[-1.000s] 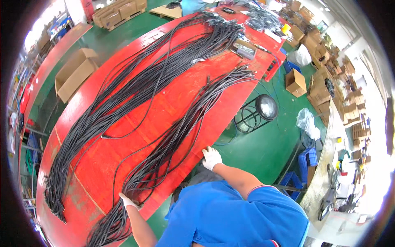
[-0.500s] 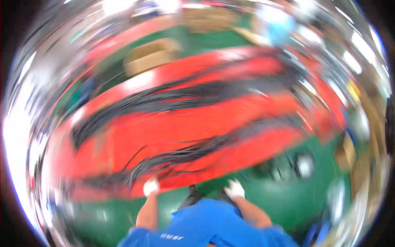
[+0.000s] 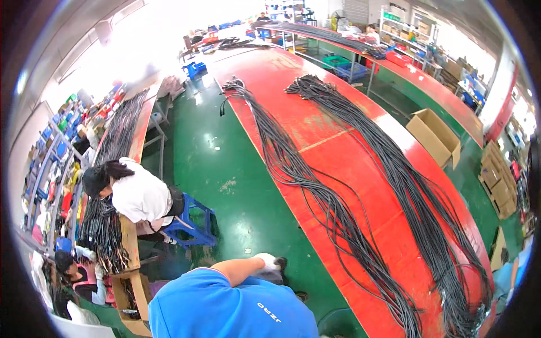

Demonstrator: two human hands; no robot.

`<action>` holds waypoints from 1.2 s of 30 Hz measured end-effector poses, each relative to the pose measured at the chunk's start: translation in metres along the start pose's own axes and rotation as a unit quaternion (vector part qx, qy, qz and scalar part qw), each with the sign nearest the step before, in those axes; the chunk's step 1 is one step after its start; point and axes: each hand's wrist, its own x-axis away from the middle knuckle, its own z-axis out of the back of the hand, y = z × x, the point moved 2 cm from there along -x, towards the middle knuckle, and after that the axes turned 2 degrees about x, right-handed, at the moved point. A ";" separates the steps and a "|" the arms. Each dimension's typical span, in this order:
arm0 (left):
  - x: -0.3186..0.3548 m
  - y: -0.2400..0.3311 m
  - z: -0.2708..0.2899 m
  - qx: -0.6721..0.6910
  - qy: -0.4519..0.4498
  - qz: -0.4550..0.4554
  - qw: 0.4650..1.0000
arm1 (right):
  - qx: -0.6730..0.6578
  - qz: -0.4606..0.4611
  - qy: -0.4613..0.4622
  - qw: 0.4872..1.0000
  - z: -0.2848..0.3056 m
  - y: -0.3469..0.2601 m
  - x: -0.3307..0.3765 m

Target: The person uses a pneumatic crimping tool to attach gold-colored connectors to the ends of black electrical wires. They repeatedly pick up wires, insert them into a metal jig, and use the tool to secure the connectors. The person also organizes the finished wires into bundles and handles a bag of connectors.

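Note:
My left hand (image 3: pixel 268 261), in a white glove, hangs low in front of my blue shirt, over the green floor and left of the long red table (image 3: pixel 324 147). Its fingers are too small and unclear to read, and I see nothing held in it. My right hand is out of sight. On the table lies a long bundle of black cables (image 3: pixel 287 163), loosely fanned, running from the far end toward me. Farther right, a thicker black cable bundle (image 3: pixel 389 169) lies along it. Neither bundle is touched by my visible hand.
To the left, a person in a white shirt (image 3: pixel 141 191) sits on a blue stool (image 3: pixel 194 225) at a bench with black cables. Another person (image 3: pixel 84 279) is lower left, near a cardboard box (image 3: pixel 129 324). An open cardboard box (image 3: pixel 434 138) stands beyond the table.
My view has swung left, so the table now runs away from me on the right. The right hand has left the view. The left hand now hangs away from the table edge.

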 end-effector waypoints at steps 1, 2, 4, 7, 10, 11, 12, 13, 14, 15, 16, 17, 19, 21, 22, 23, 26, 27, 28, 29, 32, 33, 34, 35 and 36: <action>-0.018 -0.023 0.002 -0.056 -0.024 0.032 0.998 | 0.169 0.097 -0.002 0.981 0.005 -0.004 -0.007; -0.038 -0.047 0.002 -0.112 -0.047 0.065 0.990 | 0.456 0.262 0.038 0.850 0.012 -0.009 -0.010; -0.042 -0.085 -0.006 -0.060 -0.033 0.097 0.993 | -0.251 -0.084 0.000 0.964 0.060 -0.091 -0.040; -0.031 -0.127 -0.008 -0.020 0.005 0.113 0.993 | -0.287 0.007 -0.041 0.957 0.058 -0.235 -0.036; -0.020 -0.142 -0.004 0.046 0.083 0.119 0.988 | -0.225 0.051 -0.123 0.965 0.028 -0.337 -0.025; -0.005 -0.133 0.010 0.065 0.087 0.117 0.987 | -0.155 0.100 -0.131 0.974 0.015 -0.357 -0.028; 0.006 -0.131 0.014 0.092 0.096 0.122 0.984 | -0.077 0.154 -0.145 0.974 -0.002 -0.379 -0.030; 0.000 -0.142 0.008 0.080 0.127 0.119 0.982 | -0.031 0.231 -0.135 0.963 -0.020 -0.393 -0.043; -0.010 -0.144 0.018 0.082 0.165 0.102 0.977 | 0.013 0.308 -0.116 0.944 -0.033 -0.400 -0.068; -0.009 -0.140 0.024 0.100 0.153 0.116 0.976 | 0.008 0.300 -0.131 0.945 -0.039 -0.416 -0.063; -0.010 -0.139 0.037 0.120 0.144 0.129 0.974 | 0.021 0.287 -0.154 0.945 -0.034 -0.438 -0.065; -0.002 -0.149 0.017 0.174 0.151 0.167 0.959 | 0.073 0.268 -0.189 0.942 -0.030 -0.467 -0.034; 0.023 -0.152 0.013 0.258 0.163 0.205 0.930 | 0.126 0.290 -0.215 0.924 -0.025 -0.504 -0.011; 0.050 -0.159 -0.004 0.306 0.193 0.253 0.897 | 0.171 0.363 -0.241 0.884 -0.023 -0.533 -0.008; 0.060 -0.156 -0.016 0.331 0.203 0.273 0.880 | 0.244 0.412 -0.235 0.846 -0.018 -0.545 -0.010; 0.076 -0.153 -0.020 0.348 0.228 0.292 0.861 | 0.275 0.412 -0.256 0.830 -0.015 -0.554 -0.018; 0.104 -0.138 -0.085 0.502 0.291 0.377 0.722 | 0.377 0.435 -0.345 0.742 -0.021 -0.579 -0.034; 0.115 -0.129 -0.103 0.527 0.289 0.390 0.697 | 0.409 0.425 -0.348 0.729 -0.023 -0.588 -0.033; 0.124 -0.116 -0.122 0.553 0.285 0.402 0.672 | 0.403 0.434 -0.375 0.713 -0.028 -0.594 -0.040; 0.131 -0.101 -0.150 0.557 0.284 0.425 0.654 | 0.410 0.389 -0.389 0.728 -0.031 -0.608 -0.024; 0.159 -0.050 -0.212 0.599 0.234 0.481 0.596 | 0.422 0.320 -0.397 0.749 -0.053 -0.627 -0.025; 0.160 -0.028 -0.245 0.626 0.228 0.502 0.551 | 0.434 0.312 -0.402 0.744 -0.068 -0.630 -0.051; 0.157 -0.005 -0.277 0.654 0.223 0.518 0.504 | 0.431 0.307 -0.428 0.733 -0.101 -0.627 -0.124; 0.152 0.018 -0.298 0.681 0.218 0.526 0.461 | 0.427 0.303 -0.450 0.723 -0.131 -0.628 -0.190; 0.150 0.040 -0.317 0.705 0.205 0.535 0.417 | 0.425 0.291 -0.474 0.714 -0.156 -0.625 -0.246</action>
